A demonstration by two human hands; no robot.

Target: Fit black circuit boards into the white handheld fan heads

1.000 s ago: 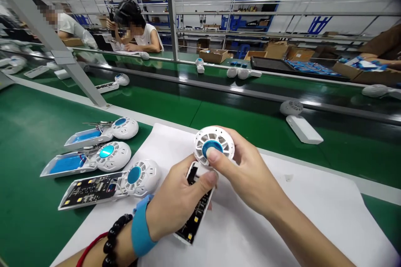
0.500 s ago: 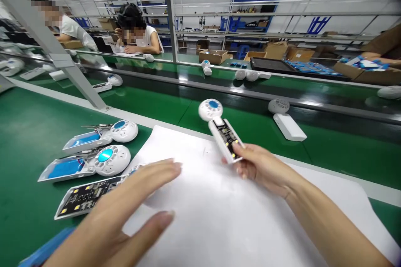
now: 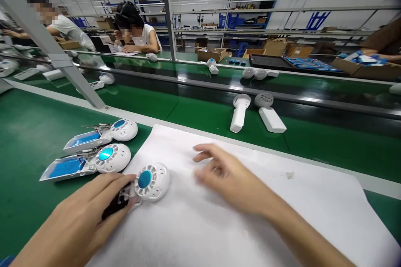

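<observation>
My left hand (image 3: 78, 212) is closed around the handle of a handheld fan (image 3: 153, 181). The fan's round white head, with a blue disc at its centre, points right over a white paper sheet (image 3: 188, 229). A dark circuit board shows between my fingers; the rest of the handle is hidden. My right hand (image 3: 225, 175) hovers over the sheet, slightly blurred, fingers curved apart and holding nothing. Left of the sheet, two opened fans (image 3: 112, 158) lie with blue batteries and wires exposed in their handles.
Beyond the sheet, two white fans (image 3: 239, 112) lie on the green conveyor belt (image 3: 194, 112). More fan parts sit farther along. A slanted metal post (image 3: 72, 66) rises at left. Across the line are co-workers (image 3: 147, 39), cardboard boxes (image 3: 213, 54) and a black tray (image 3: 269, 64).
My right hand has let go of its fan, which now lies on the belt, and has drawn back over the sheet. My left hand has closed on the nearest fan at left.
</observation>
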